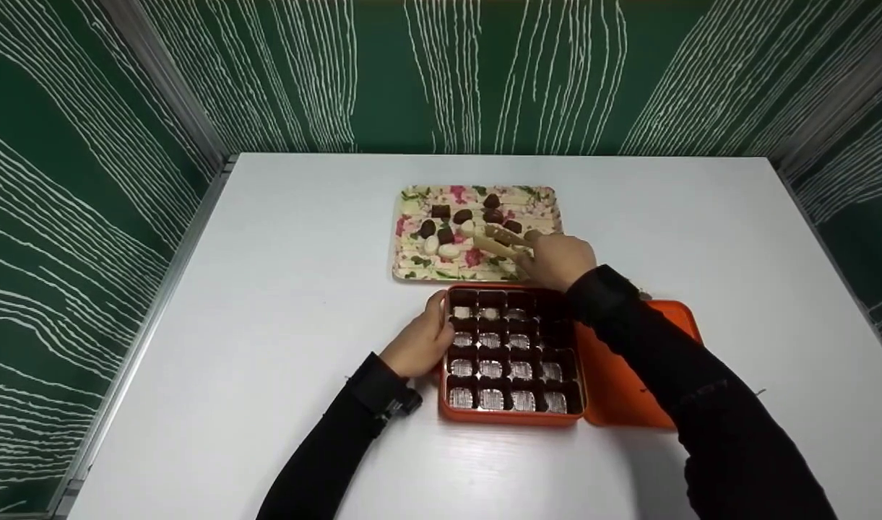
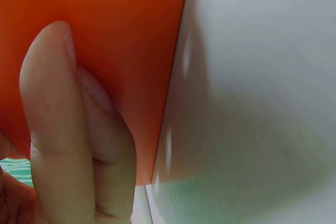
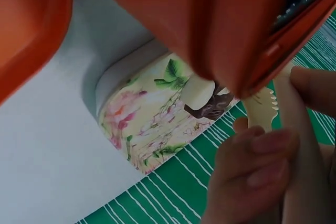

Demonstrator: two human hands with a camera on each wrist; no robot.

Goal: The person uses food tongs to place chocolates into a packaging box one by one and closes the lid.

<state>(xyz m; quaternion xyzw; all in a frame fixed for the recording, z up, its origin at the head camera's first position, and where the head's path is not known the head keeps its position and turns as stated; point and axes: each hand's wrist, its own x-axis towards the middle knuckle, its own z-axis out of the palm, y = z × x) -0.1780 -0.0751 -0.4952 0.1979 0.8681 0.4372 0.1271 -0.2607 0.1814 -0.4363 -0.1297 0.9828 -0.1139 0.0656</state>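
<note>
My right hand [image 1: 563, 260] grips a pair of pale tongs [image 1: 493, 247], their tips over the flowered tray [image 1: 426, 271]. Dark chocolates [image 1: 441, 211] and white chocolates [image 1: 448, 251] lie scattered there, close to the tips. Whether the tongs pinch one cannot be made out. In the right wrist view, the tongs [image 3: 261, 109] show a toothed edge. My left hand [image 1: 417, 343] holds the left side of an orange box [image 1: 509, 417], its thumb at the rim and fingers against the outer wall in the left wrist view. Two white chocolates [image 1: 461, 313] sit in the divided insert's far-left compartments; my right forearm hides its far-right corner.
An orange lid [image 1: 621, 390] lies right of the box, partly under my right sleeve. The tray stands just beyond the box on the white table [image 1: 282, 260]. Green panels with white lines [image 1: 383, 72] enclose the back and sides.
</note>
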